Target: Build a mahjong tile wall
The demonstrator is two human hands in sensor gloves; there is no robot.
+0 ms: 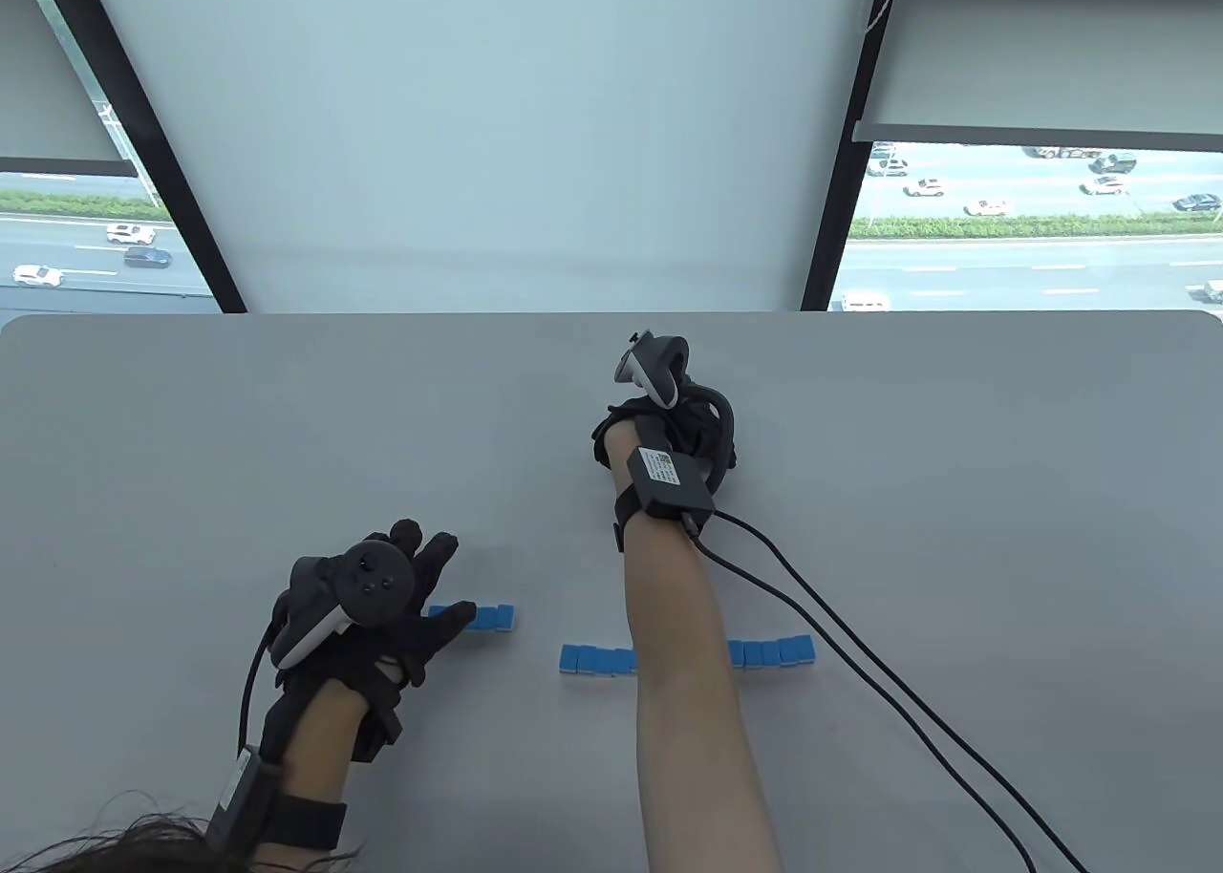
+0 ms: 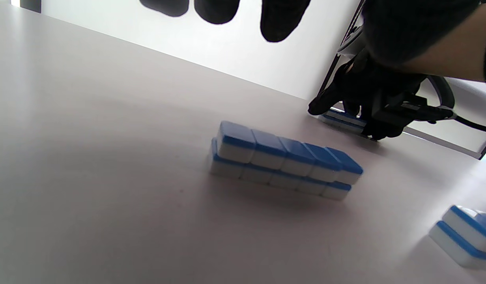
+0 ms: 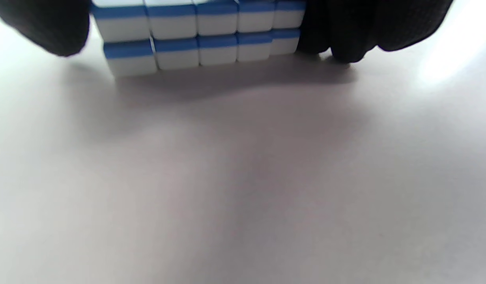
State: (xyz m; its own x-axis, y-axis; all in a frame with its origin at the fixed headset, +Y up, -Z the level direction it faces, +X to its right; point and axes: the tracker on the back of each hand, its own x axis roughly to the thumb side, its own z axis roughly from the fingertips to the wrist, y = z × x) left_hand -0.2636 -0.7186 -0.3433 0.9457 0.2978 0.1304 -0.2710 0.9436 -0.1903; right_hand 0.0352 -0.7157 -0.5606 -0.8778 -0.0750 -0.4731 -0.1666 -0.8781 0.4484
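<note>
On grey matte bench (image 1: 955,453), far centre: right hand (image 1: 669,429) in black sensor glove, grip clamped on both ends of double-layer block of blue-and-white mahjong tiles (image 3: 199,37), five wide, resting on bench. Near left: left hand (image 1: 382,615), fingers straight, released, hovering over second two-layer blue-and-white tile stack (image 2: 284,159), thumb near its top. Near centre: long blue-topped tile row (image 1: 597,660), partly hidden under right forearm. Black cable (image 1: 860,644) trailing from right wrist.

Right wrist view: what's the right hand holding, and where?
A two-layer block of tiles, clamped at its two ends between the right hand's fingers and thumb.
</note>
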